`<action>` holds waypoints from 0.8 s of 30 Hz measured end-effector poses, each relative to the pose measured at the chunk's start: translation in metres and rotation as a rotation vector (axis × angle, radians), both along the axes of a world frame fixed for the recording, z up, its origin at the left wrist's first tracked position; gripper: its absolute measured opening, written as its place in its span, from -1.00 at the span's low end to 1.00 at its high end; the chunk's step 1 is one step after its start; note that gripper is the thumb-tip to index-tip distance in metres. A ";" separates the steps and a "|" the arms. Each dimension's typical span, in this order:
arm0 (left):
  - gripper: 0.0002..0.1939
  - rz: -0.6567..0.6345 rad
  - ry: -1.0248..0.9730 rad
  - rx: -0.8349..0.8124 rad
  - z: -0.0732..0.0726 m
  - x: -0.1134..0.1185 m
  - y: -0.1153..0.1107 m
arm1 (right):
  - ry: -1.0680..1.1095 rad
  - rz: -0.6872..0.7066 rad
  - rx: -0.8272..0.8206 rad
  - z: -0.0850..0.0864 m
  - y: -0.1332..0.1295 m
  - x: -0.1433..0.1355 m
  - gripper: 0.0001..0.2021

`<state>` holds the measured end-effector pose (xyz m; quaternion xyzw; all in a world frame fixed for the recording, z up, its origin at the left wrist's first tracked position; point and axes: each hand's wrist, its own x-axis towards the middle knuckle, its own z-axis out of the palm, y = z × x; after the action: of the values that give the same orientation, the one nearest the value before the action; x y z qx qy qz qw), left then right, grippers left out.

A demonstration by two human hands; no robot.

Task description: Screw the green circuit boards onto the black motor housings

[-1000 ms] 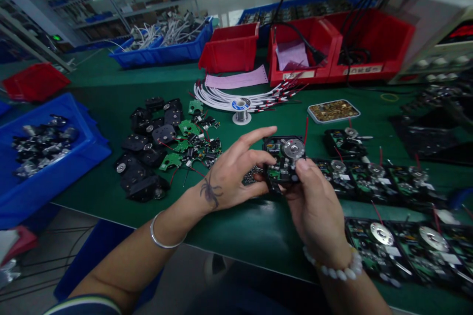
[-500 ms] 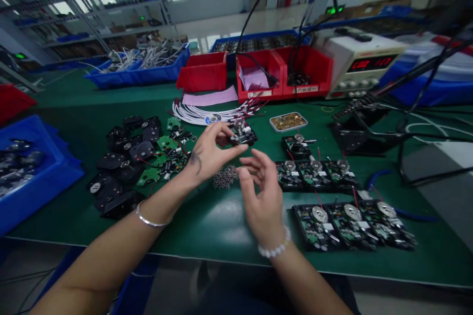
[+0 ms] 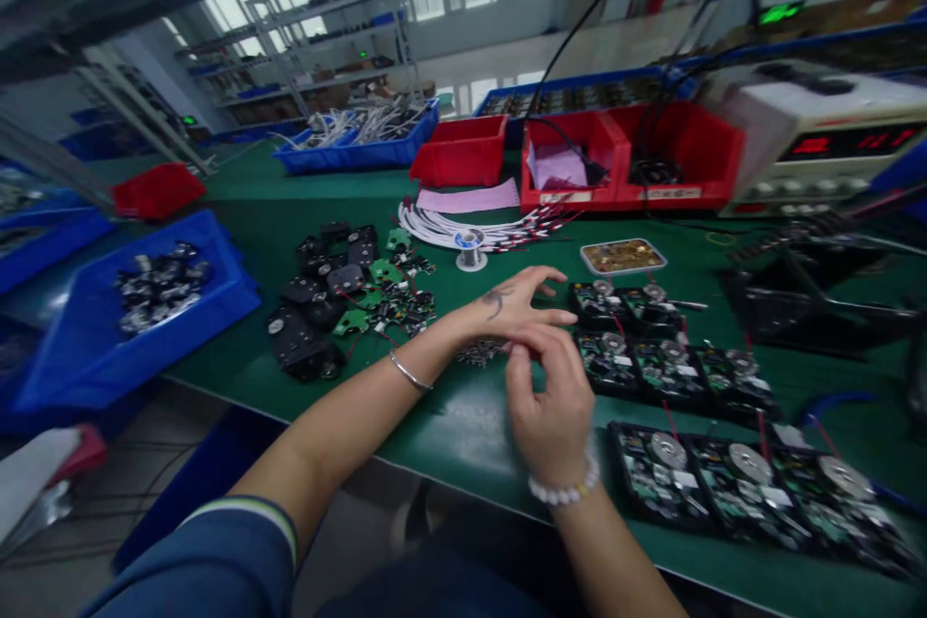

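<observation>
My left hand [image 3: 518, 306] reaches over the green table with thumb and fingers apart, its tips beside a black-cased circuit assembly [image 3: 595, 304] at the end of the back row. Nothing shows between those fingers. My right hand [image 3: 551, 396] is nearer the table's front edge, its thumb and fingers curled; whether they hold anything small is hidden. A pile of small screws [image 3: 482, 351] lies partly covered below my left hand. More assemblies with silver discs stand in rows at the right, among them a front-row one [image 3: 662, 473].
Black housings [image 3: 300, 333] and green circuit boards [image 3: 406, 304] lie left of my hands. Behind stand a solder spool [image 3: 470, 251], white wires [image 3: 435, 230], a tray of brass-coloured parts [image 3: 623, 256] and red bins [image 3: 460, 154]. A blue bin [image 3: 94, 357] is far left.
My left hand has set down the assembly it held at the left end of the back row and opened. My right hand's fingers have curled more. The view has swung left.
</observation>
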<state>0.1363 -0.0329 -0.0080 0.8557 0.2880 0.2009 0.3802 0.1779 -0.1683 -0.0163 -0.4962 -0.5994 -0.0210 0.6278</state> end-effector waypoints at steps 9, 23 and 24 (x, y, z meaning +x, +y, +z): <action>-0.77 0.814 0.351 0.523 0.053 -0.199 -0.039 | 0.000 -0.005 -0.050 0.000 0.001 -0.002 -0.88; -0.68 0.998 0.278 0.244 0.026 -0.269 -0.061 | -0.043 -0.033 -0.230 0.002 0.000 -0.004 -0.86; -0.66 1.059 0.248 0.284 0.028 -0.271 -0.050 | -0.044 -0.031 -0.235 0.002 0.000 -0.004 -0.86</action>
<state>-0.1349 -0.0824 0.0195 0.6544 0.6908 0.2990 0.0716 0.1743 -0.1681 -0.0145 -0.5749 -0.6035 0.0287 0.5517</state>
